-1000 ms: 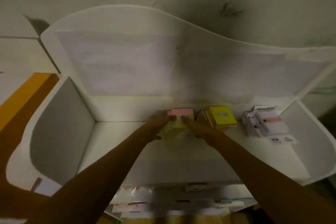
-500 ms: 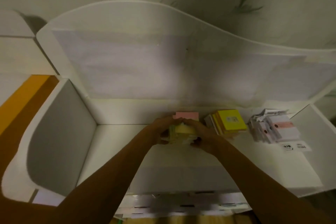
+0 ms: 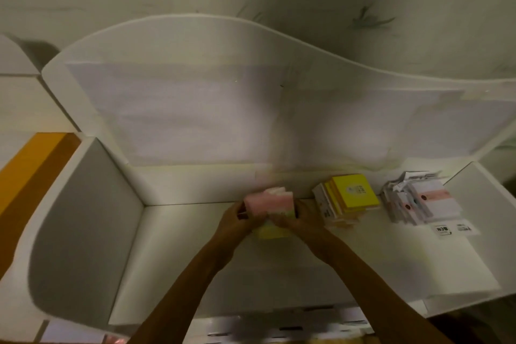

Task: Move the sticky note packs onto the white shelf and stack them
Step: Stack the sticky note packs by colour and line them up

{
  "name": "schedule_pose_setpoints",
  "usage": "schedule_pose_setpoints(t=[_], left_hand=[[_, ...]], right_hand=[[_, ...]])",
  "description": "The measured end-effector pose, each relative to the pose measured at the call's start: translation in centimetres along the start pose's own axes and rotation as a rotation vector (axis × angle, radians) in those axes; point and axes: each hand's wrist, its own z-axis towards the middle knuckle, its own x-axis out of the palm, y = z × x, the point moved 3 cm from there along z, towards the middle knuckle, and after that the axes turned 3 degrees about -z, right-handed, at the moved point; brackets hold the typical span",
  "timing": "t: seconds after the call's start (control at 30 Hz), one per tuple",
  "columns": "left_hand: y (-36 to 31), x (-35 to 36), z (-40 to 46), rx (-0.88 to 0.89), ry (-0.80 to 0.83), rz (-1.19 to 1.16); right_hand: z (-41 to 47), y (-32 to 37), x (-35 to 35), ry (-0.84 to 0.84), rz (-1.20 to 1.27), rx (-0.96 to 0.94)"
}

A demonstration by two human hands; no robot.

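A pink and yellow stack of sticky note packs point(image 3: 269, 204) stands on the white shelf point(image 3: 178, 248), near its back wall. My left hand point(image 3: 236, 218) grips the stack's left side, and my right hand point(image 3: 300, 218) grips its right side. The pink packs on top are tilted and blurred; yellow packs point(image 3: 272, 232) lie beneath them. To the right sits a second pile of packs with a bright yellow one point(image 3: 354, 191) on top.
A heap of white packets with pink labels point(image 3: 421, 201) lies at the shelf's right end, with two small labels point(image 3: 452, 228) in front. Curved white side panels close both ends. More packs show blurred on a lower shelf point(image 3: 279, 329). An orange surface point(image 3: 25, 173) lies left.
Both hands have closed in on the stack's sides. The pink top packs have lifted and tilted. The view has shifted slightly, so the piles on the right sit further right.
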Motion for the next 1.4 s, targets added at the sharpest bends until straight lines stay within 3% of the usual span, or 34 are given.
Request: schedule_pose_setpoints(t=[0.23, 0.37, 0.8, 0.93, 1.2, 1.4], left_hand=[[0.6, -1.2, -1.0, 0.274, -0.027, 0.288], [2.0, -1.6, -0.4, 0.347, -0.035, 0.385], [2.2, -1.2, -0.5, 0.417, -0.043, 0.314], [4.5, -2.3, -1.0, 0.316, -0.062, 0.414], [3.1, -2.1, -0.6, 0.485, 0.053, 0.488], [3.6, -2.4, -0.2, 0.472, 0.113, 0.558]], right_hand=[[0.3, -2.3, 2.3, 0.09, -0.199, -0.143], [0.3, -2.4, 3.7, 0.033, -0.246, -0.241], [0.5, -2.0, 4.0, 0.08, -0.312, -0.3], [0.8, -2.1, 4.4, 0.092, -0.338, -0.293], [0.6, -1.5, 4.0, 0.152, -0.388, -0.298], [0.5, -0.3, 3.9, 0.201, -0.412, -0.291]])
